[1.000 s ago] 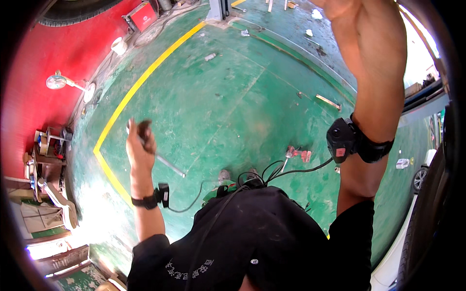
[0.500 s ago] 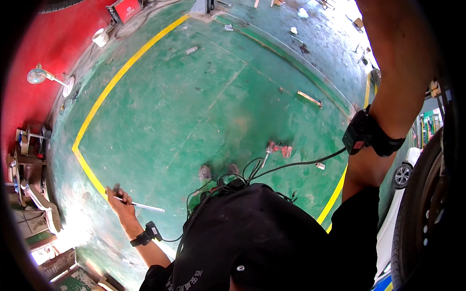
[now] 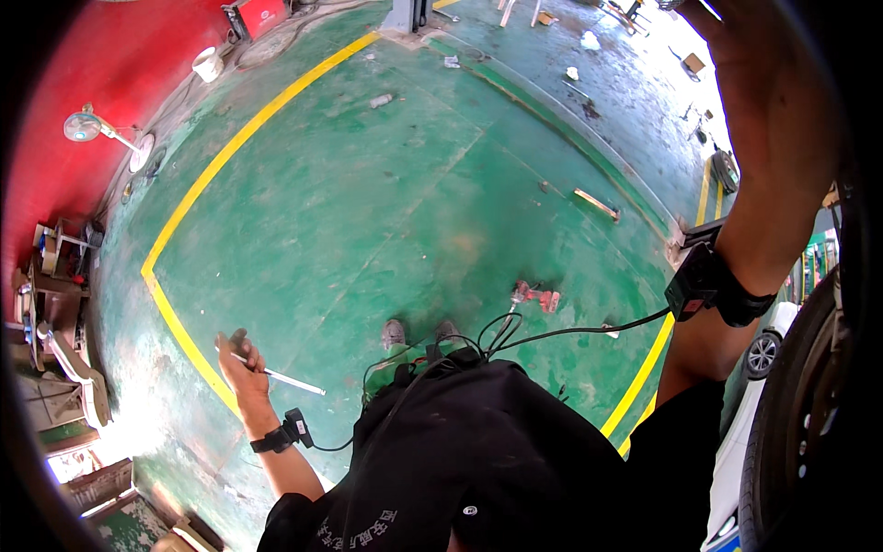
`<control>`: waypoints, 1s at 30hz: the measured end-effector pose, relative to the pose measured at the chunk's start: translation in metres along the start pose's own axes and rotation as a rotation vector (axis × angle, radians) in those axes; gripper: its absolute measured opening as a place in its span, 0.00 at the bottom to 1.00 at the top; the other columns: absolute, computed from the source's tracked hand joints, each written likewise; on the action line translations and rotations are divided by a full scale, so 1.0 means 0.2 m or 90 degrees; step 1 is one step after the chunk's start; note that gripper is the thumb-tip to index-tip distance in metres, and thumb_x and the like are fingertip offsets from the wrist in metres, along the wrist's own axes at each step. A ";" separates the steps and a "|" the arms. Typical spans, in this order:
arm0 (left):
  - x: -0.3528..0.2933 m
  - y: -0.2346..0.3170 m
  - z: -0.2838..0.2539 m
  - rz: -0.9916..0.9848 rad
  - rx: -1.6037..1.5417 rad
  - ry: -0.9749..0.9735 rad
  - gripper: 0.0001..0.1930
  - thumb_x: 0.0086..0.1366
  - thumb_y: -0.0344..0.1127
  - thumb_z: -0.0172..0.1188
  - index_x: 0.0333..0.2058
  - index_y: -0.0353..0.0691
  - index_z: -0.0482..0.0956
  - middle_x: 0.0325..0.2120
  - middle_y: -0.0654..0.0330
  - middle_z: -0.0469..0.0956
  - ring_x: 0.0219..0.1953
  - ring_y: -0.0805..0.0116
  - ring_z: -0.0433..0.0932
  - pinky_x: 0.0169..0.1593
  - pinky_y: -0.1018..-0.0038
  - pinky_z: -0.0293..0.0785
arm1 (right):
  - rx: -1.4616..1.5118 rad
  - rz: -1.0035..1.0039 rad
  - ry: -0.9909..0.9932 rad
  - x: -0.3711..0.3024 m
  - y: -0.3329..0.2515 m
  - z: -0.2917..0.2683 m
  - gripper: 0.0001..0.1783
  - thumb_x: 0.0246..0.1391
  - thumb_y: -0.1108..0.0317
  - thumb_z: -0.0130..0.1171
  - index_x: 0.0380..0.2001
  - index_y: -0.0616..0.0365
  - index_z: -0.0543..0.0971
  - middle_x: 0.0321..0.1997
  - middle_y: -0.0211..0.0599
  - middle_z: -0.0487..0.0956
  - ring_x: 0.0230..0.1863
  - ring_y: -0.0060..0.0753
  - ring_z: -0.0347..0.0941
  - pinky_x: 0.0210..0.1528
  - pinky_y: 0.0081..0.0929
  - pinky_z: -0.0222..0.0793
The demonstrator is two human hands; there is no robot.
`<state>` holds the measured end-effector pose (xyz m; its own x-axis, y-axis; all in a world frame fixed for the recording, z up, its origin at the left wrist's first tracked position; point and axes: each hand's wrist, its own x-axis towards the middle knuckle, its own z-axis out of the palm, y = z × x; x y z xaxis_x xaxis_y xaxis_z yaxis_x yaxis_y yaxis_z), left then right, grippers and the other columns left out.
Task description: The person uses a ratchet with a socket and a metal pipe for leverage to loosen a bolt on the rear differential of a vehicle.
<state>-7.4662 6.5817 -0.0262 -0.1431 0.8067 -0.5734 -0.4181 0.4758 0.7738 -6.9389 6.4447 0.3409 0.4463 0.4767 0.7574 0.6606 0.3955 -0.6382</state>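
Note:
My left hand [image 3: 243, 373], at the lower left, is closed around a slim silver metal rod [image 3: 296, 381] that slants down to the right. Whether this rod is a wrench or another tool cannot be made out. At the upper right my right arm reaches up, and only part of my right hand [image 3: 736, 46] shows by the top rim. Its fingers are mostly hidden, though a bit of shiny metal [image 3: 706, 9] appears beside it. A red cordless power tool [image 3: 533, 296] with a long silver bit lies on the green floor ahead of my shoes [image 3: 395, 333].
A car wheel [image 3: 796, 414] stands close on my right, with a white car [image 3: 771, 345] beyond. Black cables [image 3: 589, 333] run from my wrist straps across my front. A pedestal fan [image 3: 110, 133] and white bucket [image 3: 208, 64] stand left; a wooden strip [image 3: 598, 204] lies ahead.
The whole view has shifted slightly, so the floor things sit lower and further right. My left hand still grips the rod. A shiny metal bit now shows by my raised right hand.

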 end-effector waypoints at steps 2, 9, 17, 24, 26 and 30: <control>-0.01 0.00 0.00 -0.002 -0.001 -0.004 0.24 0.69 0.56 0.49 0.34 0.37 0.76 0.17 0.68 0.64 0.13 0.80 0.55 0.15 0.81 0.46 | 0.005 0.000 0.003 -0.02 0.00 0.02 0.23 0.57 0.48 0.55 0.25 0.60 0.75 0.22 0.35 0.74 0.24 0.34 0.70 0.27 0.30 0.66; -0.02 -0.01 0.01 -0.008 0.010 0.006 0.24 0.69 0.56 0.49 0.35 0.37 0.75 0.17 0.68 0.63 0.13 0.80 0.55 0.15 0.81 0.46 | 0.004 0.003 0.018 -0.08 0.00 0.08 0.22 0.56 0.49 0.56 0.25 0.60 0.75 0.22 0.36 0.74 0.23 0.36 0.70 0.27 0.31 0.66; -0.05 -0.02 -0.02 0.001 -0.001 0.017 0.23 0.69 0.56 0.49 0.34 0.37 0.74 0.17 0.69 0.62 0.13 0.80 0.55 0.15 0.81 0.45 | 0.035 -0.007 0.022 -0.10 -0.01 0.16 0.21 0.56 0.51 0.56 0.24 0.60 0.74 0.21 0.37 0.74 0.22 0.38 0.70 0.25 0.32 0.66; 0.02 -0.07 -0.17 -0.016 -0.012 0.043 0.23 0.67 0.59 0.51 0.32 0.41 0.74 0.17 0.70 0.61 0.13 0.81 0.54 0.15 0.81 0.45 | 0.090 -0.023 0.040 -0.14 0.09 0.46 0.20 0.55 0.52 0.57 0.23 0.59 0.74 0.20 0.37 0.74 0.21 0.40 0.70 0.25 0.33 0.66; 0.12 -0.03 0.06 -0.032 0.077 -0.048 0.24 0.67 0.60 0.51 0.32 0.42 0.74 0.16 0.70 0.61 0.13 0.81 0.53 0.14 0.81 0.45 | 0.028 -0.045 0.120 -0.20 0.01 0.33 0.20 0.55 0.52 0.57 0.23 0.59 0.74 0.20 0.38 0.75 0.21 0.40 0.70 0.24 0.33 0.66; 0.07 0.02 0.13 0.031 0.110 -0.044 0.24 0.68 0.59 0.50 0.32 0.41 0.75 0.16 0.70 0.61 0.13 0.81 0.53 0.14 0.82 0.44 | 0.101 -0.066 0.146 -0.23 0.08 0.61 0.19 0.54 0.53 0.57 0.23 0.59 0.74 0.20 0.38 0.75 0.20 0.41 0.70 0.24 0.34 0.66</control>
<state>-7.4463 6.6045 -0.0236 -0.0951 0.8494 -0.5192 -0.2505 0.4843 0.8383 -7.0229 6.5250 0.2792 0.5177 0.2443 0.8200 0.6151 0.5599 -0.5551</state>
